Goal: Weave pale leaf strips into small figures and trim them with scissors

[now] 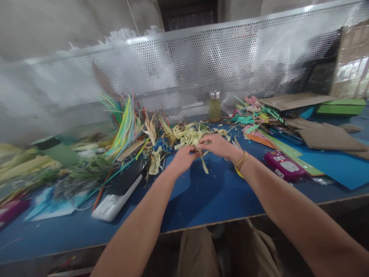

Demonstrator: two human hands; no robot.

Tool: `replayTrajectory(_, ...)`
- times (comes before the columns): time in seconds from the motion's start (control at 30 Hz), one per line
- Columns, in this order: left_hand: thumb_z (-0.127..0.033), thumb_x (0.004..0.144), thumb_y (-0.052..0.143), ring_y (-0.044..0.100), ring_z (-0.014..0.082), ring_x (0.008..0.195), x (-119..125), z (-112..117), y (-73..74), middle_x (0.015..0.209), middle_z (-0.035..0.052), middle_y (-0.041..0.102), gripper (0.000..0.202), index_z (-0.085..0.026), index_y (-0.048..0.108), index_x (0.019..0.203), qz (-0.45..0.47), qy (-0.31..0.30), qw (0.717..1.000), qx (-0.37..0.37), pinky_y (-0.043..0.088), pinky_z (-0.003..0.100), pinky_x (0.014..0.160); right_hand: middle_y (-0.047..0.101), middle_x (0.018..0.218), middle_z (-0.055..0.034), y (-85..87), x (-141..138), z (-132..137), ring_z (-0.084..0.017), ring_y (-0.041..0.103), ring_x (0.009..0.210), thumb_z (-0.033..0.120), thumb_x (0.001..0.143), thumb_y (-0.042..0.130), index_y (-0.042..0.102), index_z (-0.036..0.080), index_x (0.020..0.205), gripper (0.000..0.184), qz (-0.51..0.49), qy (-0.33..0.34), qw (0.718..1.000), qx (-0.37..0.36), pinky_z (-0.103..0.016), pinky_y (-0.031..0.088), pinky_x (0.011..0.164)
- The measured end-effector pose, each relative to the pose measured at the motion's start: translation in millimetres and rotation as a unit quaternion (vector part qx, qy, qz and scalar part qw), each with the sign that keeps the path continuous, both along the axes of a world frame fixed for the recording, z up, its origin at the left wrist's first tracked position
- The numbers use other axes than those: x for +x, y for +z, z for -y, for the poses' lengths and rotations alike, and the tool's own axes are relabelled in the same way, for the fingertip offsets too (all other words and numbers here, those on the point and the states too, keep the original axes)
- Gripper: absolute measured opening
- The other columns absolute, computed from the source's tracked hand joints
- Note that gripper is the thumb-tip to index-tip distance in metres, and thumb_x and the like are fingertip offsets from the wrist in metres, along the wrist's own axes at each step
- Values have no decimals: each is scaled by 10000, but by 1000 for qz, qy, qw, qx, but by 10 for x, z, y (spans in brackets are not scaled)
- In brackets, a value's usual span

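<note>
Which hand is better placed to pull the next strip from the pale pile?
Right, probably. The right hand sits at the edge of the pile of pale strips; the left hand is nearer the body, closed on a hanging strip.

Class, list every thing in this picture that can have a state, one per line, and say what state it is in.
left hand: closed on a pale strip
right hand: pinching the same strip
pale strip: held between both hands, loose end hanging
heap of strips: loose, piled on the table
bottle: upright, capped
pink case: lying flat
</note>
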State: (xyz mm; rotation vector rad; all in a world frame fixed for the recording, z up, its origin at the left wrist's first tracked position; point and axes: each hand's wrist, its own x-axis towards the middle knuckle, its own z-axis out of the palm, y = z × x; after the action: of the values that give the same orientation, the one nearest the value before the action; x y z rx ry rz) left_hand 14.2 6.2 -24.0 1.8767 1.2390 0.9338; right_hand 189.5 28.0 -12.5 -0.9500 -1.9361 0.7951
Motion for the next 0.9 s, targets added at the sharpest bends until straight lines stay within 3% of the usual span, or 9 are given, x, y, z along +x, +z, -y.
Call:
replayTrajectory(0.13,-432,707,665,366,118,576,2,18,14,579,-38,438,284,-174,580,624,10,-18,1000,-10,277,269,581,536,649,30,24,1,17,-106,463,625,332,731,663,599,177,674,176,-41,41,998,-37,-259,378,616)
replayTrajectory(0.27,-436,707,672,401,132,591,-12,18,36,571,-23,470,293,-174,602,595,22,-15,1000,-16,296,279,598,457,613,48,48,-21,30,-94,405,591,301,756,631,531,182,664,180,-65,21,997,-40,-250,352,581)
replayTrajectory(0.37,-461,672,706,471,159,645,-24,19,48,601,-3,551,294,-175,667,615,47,-19,998,-42,350,292,654,547,671,19,94,-5,61,-117,485,664,301,757,636,565,182,683,157,-74,43,994,-72,-262,410,635)
replayTrajectory(0.53,-435,633,758,552,173,764,-43,43,76,735,25,656,258,-185,740,695,100,-57,989,-89,387,314,804,658,802,-14,162,85,117,-166,583,822,304,730,691,665,201,773,115,-72,159,972,-156,-315,471,771)
replayTrajectory(0.7,-420,649,757,578,183,791,-55,47,74,741,34,677,240,-194,755,728,99,-74,985,-116,392,328,851,588,664,6,127,110,93,-129,536,663,369,754,687,595,188,647,229,-54,123,983,-128,-292,443,683)
replayTrajectory(0.9,-406,640,762,565,179,741,-46,29,74,698,21,664,242,-179,747,722,81,-21,993,-88,397,321,799,477,607,46,66,56,36,-86,407,574,459,687,729,549,177,639,338,-18,73,995,-60,-242,324,550)
